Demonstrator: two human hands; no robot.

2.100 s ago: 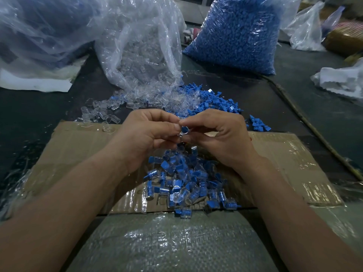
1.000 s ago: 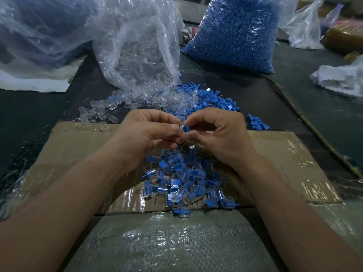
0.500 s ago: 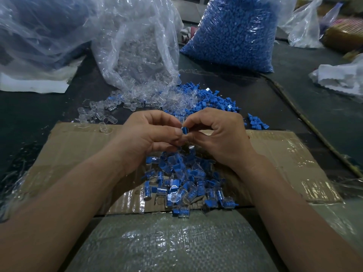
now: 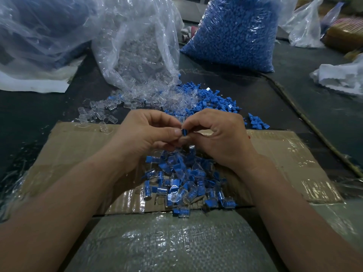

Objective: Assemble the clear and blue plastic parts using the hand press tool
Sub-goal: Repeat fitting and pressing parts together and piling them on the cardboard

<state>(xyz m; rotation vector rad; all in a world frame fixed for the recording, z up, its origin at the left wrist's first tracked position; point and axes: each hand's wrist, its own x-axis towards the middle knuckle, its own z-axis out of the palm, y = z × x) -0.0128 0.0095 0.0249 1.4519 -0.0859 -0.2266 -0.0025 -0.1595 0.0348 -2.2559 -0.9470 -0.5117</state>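
My left hand [image 4: 146, 132] and my right hand [image 4: 217, 132] meet fingertip to fingertip above the cardboard sheet [image 4: 78, 150]. Between them they pinch one small blue part [image 4: 184, 132] seated in a clear part that the fingers mostly hide. Below the hands lies a heap of joined clear-and-blue pieces [image 4: 182, 181]. Beyond the hands, loose clear parts [image 4: 125, 105] spill from an open clear bag [image 4: 135, 46], and loose blue parts [image 4: 212, 101] lie to their right. No hand press tool is in view.
A full bag of blue parts [image 4: 233, 32] stands at the back right. Large crumpled plastic bags [image 4: 39, 32] fill the back left. White wrapped material [image 4: 341, 77] lies at the far right. A woven sack [image 4: 169, 242] covers the near edge. The table top [image 4: 29, 112] is dark.
Both hands stay together at the same spot with small finger movements on the blue and clear piece. The heaps and bags have not moved.
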